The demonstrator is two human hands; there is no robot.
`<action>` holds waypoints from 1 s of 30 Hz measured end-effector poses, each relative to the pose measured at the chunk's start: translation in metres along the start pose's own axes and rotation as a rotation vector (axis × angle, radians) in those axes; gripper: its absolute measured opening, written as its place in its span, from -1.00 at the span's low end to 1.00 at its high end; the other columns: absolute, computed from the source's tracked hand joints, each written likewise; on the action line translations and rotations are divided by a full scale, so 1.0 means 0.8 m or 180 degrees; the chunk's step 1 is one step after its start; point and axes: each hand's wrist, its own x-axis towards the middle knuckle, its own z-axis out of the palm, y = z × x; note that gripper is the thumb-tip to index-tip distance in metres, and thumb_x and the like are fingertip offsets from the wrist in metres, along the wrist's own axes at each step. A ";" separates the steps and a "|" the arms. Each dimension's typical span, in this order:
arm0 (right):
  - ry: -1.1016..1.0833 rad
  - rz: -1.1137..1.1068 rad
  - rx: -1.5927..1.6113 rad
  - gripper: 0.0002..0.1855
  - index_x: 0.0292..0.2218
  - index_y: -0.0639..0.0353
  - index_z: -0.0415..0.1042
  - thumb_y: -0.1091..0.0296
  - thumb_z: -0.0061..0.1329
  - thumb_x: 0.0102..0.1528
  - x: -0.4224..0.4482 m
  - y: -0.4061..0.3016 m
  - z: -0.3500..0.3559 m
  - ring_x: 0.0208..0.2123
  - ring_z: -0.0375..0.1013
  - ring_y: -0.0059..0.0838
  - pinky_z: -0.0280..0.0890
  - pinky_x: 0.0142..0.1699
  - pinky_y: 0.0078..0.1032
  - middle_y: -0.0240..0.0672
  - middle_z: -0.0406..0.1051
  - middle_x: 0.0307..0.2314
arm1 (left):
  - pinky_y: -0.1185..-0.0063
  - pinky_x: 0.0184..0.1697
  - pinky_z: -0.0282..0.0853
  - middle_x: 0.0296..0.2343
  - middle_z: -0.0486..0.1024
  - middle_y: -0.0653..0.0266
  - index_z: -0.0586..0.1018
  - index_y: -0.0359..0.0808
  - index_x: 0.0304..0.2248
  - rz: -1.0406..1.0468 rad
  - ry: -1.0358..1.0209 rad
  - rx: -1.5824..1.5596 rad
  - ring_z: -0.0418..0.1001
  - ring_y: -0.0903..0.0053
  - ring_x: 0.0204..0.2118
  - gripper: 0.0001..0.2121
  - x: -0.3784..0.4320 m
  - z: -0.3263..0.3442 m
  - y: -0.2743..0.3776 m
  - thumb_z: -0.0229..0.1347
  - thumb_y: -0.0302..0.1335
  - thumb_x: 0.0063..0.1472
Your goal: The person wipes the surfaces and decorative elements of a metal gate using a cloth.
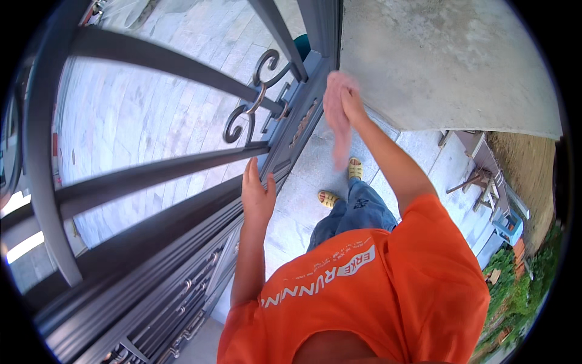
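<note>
A pink cloth (pixel 336 104) is bunched in my right hand (pixel 352 104), its lower end hanging down and blurred. The hand is in front of the edge of a dark grey metal gate (pixel 302 107), beside a concrete wall; whether the cloth touches the gate I cannot tell. Lower and to the left, my left hand (pixel 258 191) is raised at a horizontal rail of the gate, fingers extended and thumb apart, holding nothing. Scroll ornaments (pixel 234 129) and vertical bars make up the gate's open-work part.
A concrete wall (pixel 445 63) rises at the upper right. Pale stone paving (pixel 300 182) lies under my yellow sandals (pixel 327 198). Wooden stools or frames (pixel 484 191) and a blue plastic stool (pixel 508 226) stand at the right, near green plants (pixel 523 291). Tiled ground shows through the gate.
</note>
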 end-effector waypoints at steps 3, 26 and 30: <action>-0.0459 0.0006 -0.1539 -0.59 -0.17 0.27 0.42 0.11 -0.16 0.11 0.066 -0.051 0.009 -0.11 0.44 -0.08 0.32 -0.07 -0.28 0.05 0.42 -0.17 | 0.27 0.10 0.22 0.03 0.22 -0.29 0.21 -0.53 0.08 0.0043 -0.0190 0.0267 0.24 -0.10 0.07 -0.46 0.016 0.065 -0.057 0.06 -0.49 0.15; 0.0043 0.0054 -0.1961 -0.62 0.00 -0.07 0.26 0.08 -0.22 0.17 0.074 0.054 0.091 -0.12 0.38 -0.01 0.30 -0.07 -0.15 -0.06 0.32 -0.17 | 0.30 0.20 0.09 0.12 0.13 -0.22 0.24 -0.58 0.07 -0.0056 -0.0774 0.0576 0.14 -0.01 0.15 -0.45 0.011 0.158 -0.155 0.06 -0.47 0.12; 0.0281 0.0456 -0.1809 -0.63 -0.03 0.01 0.21 0.11 -0.22 0.17 0.040 0.062 0.127 -0.18 0.40 0.05 0.31 -0.10 -0.14 0.05 0.32 -0.21 | 0.28 0.21 0.07 0.12 0.12 -0.25 0.22 -0.57 0.08 0.0024 -0.0731 0.0463 0.12 -0.03 0.16 -0.45 0.012 0.158 -0.147 0.04 -0.46 0.13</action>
